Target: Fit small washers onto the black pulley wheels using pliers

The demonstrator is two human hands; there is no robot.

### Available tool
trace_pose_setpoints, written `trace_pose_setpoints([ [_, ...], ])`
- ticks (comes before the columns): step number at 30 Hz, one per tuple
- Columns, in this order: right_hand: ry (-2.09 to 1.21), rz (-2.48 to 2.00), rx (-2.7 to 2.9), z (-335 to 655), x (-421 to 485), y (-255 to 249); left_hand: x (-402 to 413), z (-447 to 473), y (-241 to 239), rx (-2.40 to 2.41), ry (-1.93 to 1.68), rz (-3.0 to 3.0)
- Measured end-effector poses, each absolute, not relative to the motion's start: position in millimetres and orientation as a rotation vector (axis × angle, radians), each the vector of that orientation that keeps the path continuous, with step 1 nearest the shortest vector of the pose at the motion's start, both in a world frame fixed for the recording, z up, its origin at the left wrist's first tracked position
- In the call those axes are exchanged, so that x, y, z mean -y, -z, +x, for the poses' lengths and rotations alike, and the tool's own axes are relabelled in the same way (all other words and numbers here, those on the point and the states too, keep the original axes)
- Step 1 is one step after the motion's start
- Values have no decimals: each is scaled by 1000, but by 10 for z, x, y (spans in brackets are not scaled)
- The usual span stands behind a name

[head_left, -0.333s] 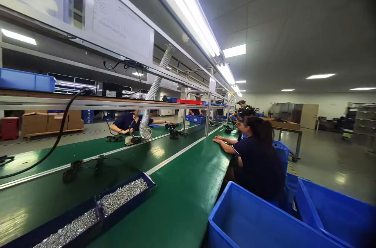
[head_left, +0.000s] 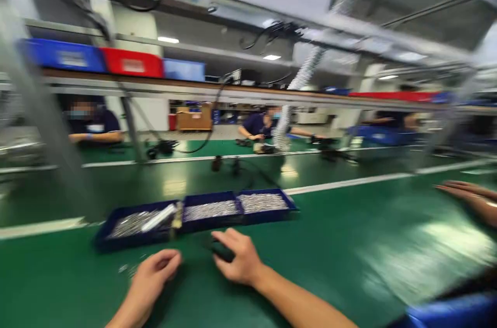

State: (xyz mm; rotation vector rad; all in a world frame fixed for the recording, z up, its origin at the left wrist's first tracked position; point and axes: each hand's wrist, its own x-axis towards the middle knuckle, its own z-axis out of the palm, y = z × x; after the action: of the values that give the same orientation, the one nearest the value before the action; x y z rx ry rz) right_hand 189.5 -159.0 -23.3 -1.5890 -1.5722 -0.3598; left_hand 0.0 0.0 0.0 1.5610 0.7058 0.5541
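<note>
My left hand is at the near edge of the green worktop, fingers curled with thumb and forefinger together. Anything inside it is hidden. To its right, my right hand has its fingers around a small black object; blur hides what kind it is. Just beyond both hands stand three joined dark blue bins. The left bin holds metal pieces and a white strip; the middle bin and right bin hold many small silvery metal pieces. A few small shiny bits lie beside my left hand.
A co-worker's hands rest on the worktop at right. Behind the bins runs a darker strip carrying black corded parts. An overhead shelf and a slanting metal post cross the view. A blue crate sits lower right.
The view has swung left and down from along the line to straight across the bench. Both my hands have come into view, and the bins now sit near the middle.
</note>
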Motion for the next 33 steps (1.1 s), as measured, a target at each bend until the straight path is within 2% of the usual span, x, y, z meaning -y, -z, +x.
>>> trace_pose_setpoints([
  [5, 312, -1512, 1680, 1956, 1564, 303, -171, -183, 135, -670, -592, 1321],
  [14, 462, -1584, 1845, 1862, 1561, 351, -162, -213, 134, -605, -552, 1304],
  [33, 561, -1643, 1859, 1818, 1548, 347, -100, -226, 82, -617, -575, 1350],
])
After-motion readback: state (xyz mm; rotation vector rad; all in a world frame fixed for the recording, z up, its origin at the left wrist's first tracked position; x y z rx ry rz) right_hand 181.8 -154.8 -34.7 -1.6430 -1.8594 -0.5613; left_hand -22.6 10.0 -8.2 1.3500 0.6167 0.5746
